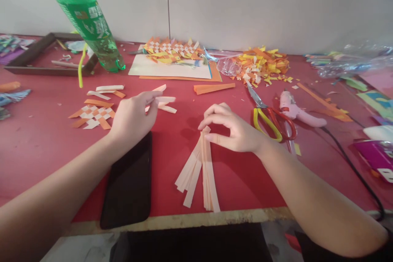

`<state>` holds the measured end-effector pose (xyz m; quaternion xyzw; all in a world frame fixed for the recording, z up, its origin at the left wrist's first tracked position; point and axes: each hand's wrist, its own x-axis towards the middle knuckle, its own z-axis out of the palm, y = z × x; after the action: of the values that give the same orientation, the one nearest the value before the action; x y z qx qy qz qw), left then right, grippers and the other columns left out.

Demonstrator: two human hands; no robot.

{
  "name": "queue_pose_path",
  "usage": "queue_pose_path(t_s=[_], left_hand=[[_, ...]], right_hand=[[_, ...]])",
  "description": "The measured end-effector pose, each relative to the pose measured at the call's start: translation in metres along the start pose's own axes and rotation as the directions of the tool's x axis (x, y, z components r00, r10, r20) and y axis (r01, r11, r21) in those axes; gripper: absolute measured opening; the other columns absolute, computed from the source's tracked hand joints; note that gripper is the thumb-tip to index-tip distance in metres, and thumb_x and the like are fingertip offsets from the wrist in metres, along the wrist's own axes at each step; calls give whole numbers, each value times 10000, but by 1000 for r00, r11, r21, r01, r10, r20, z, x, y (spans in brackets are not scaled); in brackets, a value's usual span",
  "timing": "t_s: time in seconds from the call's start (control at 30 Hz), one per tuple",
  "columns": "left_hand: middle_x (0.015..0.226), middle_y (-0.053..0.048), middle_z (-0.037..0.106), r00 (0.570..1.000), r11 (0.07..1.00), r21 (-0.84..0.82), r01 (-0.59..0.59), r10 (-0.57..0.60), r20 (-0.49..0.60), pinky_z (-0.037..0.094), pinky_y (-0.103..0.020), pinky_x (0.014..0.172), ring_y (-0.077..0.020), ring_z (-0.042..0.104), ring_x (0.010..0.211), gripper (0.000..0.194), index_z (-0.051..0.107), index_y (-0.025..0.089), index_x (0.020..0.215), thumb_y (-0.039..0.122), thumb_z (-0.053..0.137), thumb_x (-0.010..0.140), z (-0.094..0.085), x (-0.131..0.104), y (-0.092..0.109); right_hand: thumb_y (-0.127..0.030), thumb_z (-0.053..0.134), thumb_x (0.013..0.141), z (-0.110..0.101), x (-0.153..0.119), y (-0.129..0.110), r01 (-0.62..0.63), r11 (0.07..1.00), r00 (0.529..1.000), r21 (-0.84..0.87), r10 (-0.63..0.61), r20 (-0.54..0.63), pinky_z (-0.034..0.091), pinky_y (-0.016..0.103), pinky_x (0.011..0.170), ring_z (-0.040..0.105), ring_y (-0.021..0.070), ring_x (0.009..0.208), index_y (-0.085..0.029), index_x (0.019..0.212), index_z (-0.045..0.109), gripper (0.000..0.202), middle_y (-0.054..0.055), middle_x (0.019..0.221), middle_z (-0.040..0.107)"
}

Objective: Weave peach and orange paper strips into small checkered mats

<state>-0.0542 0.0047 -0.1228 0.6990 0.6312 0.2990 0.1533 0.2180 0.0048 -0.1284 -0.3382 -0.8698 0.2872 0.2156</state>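
Head view: observed the right hand (231,129) at 3 o'clock with fingers curved and slightly parted, thumb and forefinger at the top ends of the long pale strips (208,176), fanned out toward 6 o'clock on the red tabletop (245,188). Observed the left hand (135,112) at 9 o'clock with fingers drawn close over the short pale strips (168,99); cannot tell whether pinching or merely touching. Noted also the black phone (132,188) at 7 o'clock, woven piece (93,114) at 9 and scissors (260,105) at 3.
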Motion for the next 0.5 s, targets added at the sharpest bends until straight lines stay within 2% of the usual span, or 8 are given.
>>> queue_pose_path(t_s=[0.03,0.07,0.13,0.17,0.23,0.37,0.43,0.5], left_hand=[[1309,-166,681,999,994,99,-37,40,-27,448,-548,1067,-400,607,1242,446,625,151,1327,305,561,913,1,2,-4],[1471,-205,541,995,984,163,-70,79,-54,364,-576,1131,-433,479,1368,554,532,102,1414,303,574,899,2,2,-8],[1645,-212,247,992,973,200,-118,125,-21,227,-592,1199,-457,175,1512,726,368,73,1514,353,604,887,6,2,-12],[1661,-206,194,989,971,198,-131,140,-35,194,-597,1209,-454,94,1526,740,357,82,1516,363,612,881,8,0,-12],[1658,-207,198,983,965,196,-173,182,-29,168,-594,1220,-415,38,1543,701,373,115,1503,349,608,886,12,-2,-11],[1594,-202,359,965,953,173,-249,259,-35,235,-583,1199,-371,185,1533,573,466,160,1423,307,600,886,13,-5,-3],[1485,-162,526,962,956,111,-272,273,6,350,-527,1144,-347,408,1436,474,528,182,1355,324,573,905,11,-6,2],[1246,-104,701,947,953,-2,-304,302,110,473,-418,1019,-283,633,1185,335,615,200,1222,354,542,933,9,-8,7]], right_hand=[[-265,656,889,-1,0,0,5,1000,998,-16,-4,61,412,479,1002,509,258,1064,-236,1031,690,149,82,1033,584],[-268,670,877,0,0,0,3,1000,994,-31,1,108,403,494,1021,492,269,1105,-240,1035,695,163,89,1082,572],[-304,720,845,1,0,0,-20,998,987,-63,29,157,393,508,1040,459,283,1159,-243,1007,693,175,93,1146,548],[-321,741,833,2,0,1,-35,997,985,-74,47,168,394,509,1041,450,284,1166,-239,975,685,173,91,1148,545],[-342,758,827,3,1,1,-56,996,984,-71,67,166,408,501,1027,448,277,1149,-223,889,658,168,88,1121,547],[-342,734,854,3,3,0,-110,994,979,5,108,171,468,449,950,449,262,1118,-211,779,633,182,83,1071,540],[-329,722,862,1,3,1,-131,991,976,40,122,183,483,427,921,447,260,1121,-214,764,650,168,80,1059,532],[-326,722,860,0,4,1,-133,990,974,55,120,193,480,419,914,449,260,1118,-217,759,670,158,76,1045,530]])
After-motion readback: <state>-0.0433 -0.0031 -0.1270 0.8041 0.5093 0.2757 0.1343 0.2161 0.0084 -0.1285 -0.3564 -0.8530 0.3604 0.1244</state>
